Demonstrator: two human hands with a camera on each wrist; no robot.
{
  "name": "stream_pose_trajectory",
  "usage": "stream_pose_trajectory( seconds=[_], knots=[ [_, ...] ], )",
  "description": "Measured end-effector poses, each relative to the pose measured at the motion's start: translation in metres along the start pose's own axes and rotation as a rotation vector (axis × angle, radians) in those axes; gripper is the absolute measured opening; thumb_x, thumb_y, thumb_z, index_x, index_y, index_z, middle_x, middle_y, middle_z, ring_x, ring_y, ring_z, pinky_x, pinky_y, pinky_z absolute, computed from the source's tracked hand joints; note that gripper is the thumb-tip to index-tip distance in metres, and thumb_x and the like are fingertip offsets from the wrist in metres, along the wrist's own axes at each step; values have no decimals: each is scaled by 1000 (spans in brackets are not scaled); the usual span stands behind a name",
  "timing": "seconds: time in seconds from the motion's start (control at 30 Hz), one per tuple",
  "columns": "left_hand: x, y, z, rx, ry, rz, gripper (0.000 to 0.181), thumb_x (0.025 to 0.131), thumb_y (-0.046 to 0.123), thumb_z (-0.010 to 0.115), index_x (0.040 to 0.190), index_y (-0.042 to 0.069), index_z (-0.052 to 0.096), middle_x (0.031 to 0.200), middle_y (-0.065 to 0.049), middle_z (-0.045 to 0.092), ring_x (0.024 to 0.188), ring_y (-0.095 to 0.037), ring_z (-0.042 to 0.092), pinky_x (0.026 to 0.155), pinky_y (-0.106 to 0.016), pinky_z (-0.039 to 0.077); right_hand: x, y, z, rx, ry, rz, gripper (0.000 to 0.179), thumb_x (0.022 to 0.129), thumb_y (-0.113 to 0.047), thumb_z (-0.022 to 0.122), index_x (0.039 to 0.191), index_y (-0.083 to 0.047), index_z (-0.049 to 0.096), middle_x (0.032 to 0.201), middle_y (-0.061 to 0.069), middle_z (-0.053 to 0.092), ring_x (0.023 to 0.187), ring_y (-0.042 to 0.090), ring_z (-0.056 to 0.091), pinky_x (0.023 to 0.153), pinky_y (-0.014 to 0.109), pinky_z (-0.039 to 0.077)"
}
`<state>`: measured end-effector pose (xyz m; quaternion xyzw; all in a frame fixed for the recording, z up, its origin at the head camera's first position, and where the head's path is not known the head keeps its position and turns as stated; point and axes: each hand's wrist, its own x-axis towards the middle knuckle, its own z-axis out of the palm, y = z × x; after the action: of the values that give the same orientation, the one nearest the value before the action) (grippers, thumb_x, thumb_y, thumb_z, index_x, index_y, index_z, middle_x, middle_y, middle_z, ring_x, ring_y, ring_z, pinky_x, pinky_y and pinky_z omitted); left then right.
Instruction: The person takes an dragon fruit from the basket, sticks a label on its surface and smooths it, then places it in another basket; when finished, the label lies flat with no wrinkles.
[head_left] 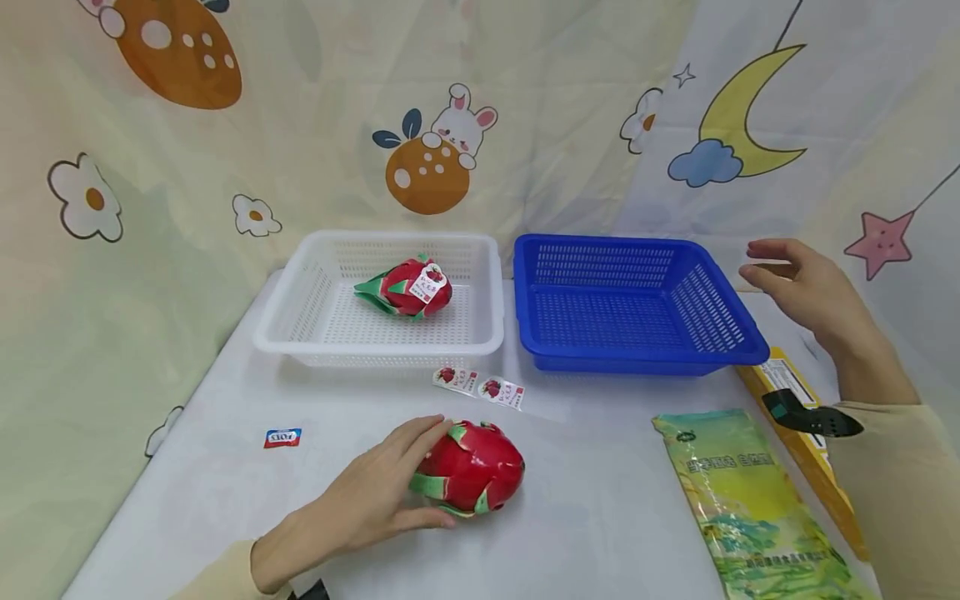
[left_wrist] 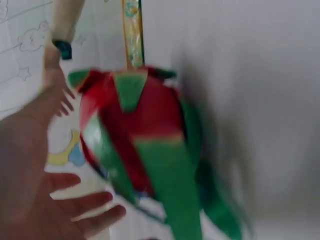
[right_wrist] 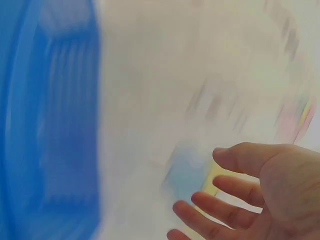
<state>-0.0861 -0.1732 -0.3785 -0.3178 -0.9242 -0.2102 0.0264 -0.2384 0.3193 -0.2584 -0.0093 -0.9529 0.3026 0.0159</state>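
Note:
A red dragon fruit [head_left: 483, 468] with green scales lies on the white table toward the front. My left hand [head_left: 382, 483] is at its left end, thumb and fingers spread on either side. In the left wrist view, gently bent fingers [left_wrist: 90, 207] show beside the dragon fruit [left_wrist: 145, 115]. Off the right end of the blue basket [head_left: 630, 304], my right hand [head_left: 806, 287] is raised with nothing in it. Its fingers [right_wrist: 225, 207] are loosely spread in the right wrist view. Another dragon fruit [head_left: 412, 288], bearing a white sticker, lies in the white basket [head_left: 277, 329].
Two printed stickers [head_left: 478, 387] lie in front of the white basket. A small red and blue label [head_left: 282, 437] is at the left. On the right are a green and yellow packet [head_left: 750, 500] and a long orange box [head_left: 832, 492]. A patterned cloth [head_left: 555, 117] hangs behind.

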Motion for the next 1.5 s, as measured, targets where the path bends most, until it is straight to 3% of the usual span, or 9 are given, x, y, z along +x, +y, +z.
stream_pose_trajectory(
  seconds=[0.13,0.23,0.3,0.4,0.5,0.7,1.0,1.27,1.5],
  knots=[
    [19,-17,-25,-66,-64,-17,74,87,55,62,147,19,39,148,1,41,134,-17,42,94,-39,54,-40,-70,22,-68,-5,-275,44,98,-38,54,136,-16,53,132,14,58,116,33,56,92,34,50],
    [44,-32,-36,-83,-129,5,56,94,46,57,141,17,48,146,-2,45,134,-20,43,101,-42,50,-59,-111,55,-112,-148,-519,26,95,-22,63,120,-16,65,114,2,69,99,18,65,79,16,50],
    [60,-41,-37,-62,-190,42,47,98,39,54,137,13,53,143,-6,48,133,-23,45,104,-43,47,-64,-130,84,-136,-296,-636,23,92,-15,65,115,-15,68,109,-1,70,94,14,66,78,21,55],
    [79,-52,-32,5,-292,93,40,99,29,54,132,6,56,139,-13,52,130,-29,47,107,-45,44,-63,-146,127,-194,-499,-677,23,91,-13,66,114,-13,69,107,1,71,91,12,67,75,25,57],
    [91,-57,-27,89,-379,121,38,97,19,57,131,2,56,137,-17,52,130,-33,48,108,-46,42,-55,-150,163,-300,-573,-686,24,90,-14,66,114,-12,69,109,4,72,91,16,67,74,25,58],
    [114,-60,-23,133,-522,91,41,97,8,51,138,3,50,141,-18,49,132,-35,45,110,-47,40,-35,-146,213,-498,-496,-630,25,87,-16,71,111,-14,70,109,7,69,87,21,64,73,35,59],
    [125,-64,-16,111,-648,-11,48,97,8,48,145,12,45,148,-17,43,135,-31,42,113,-45,37,-22,-138,252,-587,-432,-661,34,86,-15,72,119,-10,66,116,9,65,99,23,65,81,37,58],
    [124,-70,-10,157,-660,-33,40,98,10,48,137,13,55,149,-12,42,139,-30,39,115,-43,34,-21,-137,264,-630,-343,-748,24,82,-14,75,105,-10,72,102,7,66,89,21,65,74,34,57],
    [117,-73,-9,156,-635,-73,42,97,10,48,138,14,53,150,-9,41,139,-32,38,115,-45,34,-27,-134,267,-559,-231,-777,13,83,-10,74,96,-10,72,91,4,64,81,19,63,66,32,56]
  ],
)
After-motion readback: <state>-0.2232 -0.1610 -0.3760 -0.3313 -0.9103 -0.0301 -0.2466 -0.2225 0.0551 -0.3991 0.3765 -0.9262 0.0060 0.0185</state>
